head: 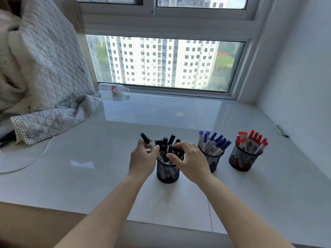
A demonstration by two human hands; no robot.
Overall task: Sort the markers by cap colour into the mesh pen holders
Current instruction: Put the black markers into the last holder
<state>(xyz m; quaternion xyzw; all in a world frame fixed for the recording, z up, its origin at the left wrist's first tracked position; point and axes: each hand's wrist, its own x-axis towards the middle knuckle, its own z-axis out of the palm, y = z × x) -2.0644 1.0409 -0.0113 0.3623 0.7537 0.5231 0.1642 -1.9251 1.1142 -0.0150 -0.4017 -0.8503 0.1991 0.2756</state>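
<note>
Left hand [143,158] pinches a black marker [147,141] above the crowded black holder [167,171]. Right hand [189,158] rests curled on the caps, grip unclear. Forcing it in may tip the holder.

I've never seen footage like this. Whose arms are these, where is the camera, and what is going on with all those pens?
There is no machine here: a person wears a camera on the head, looking down at their own arms. On the pale ledge by the window stand three mesh holders: black-capped markers in the nearest, blue-capped in the middle, red-capped on the right. The left hand pinches one black-capped marker at the holder's rim. The right hand curls over the other black caps; its grip is unclear.
</note>
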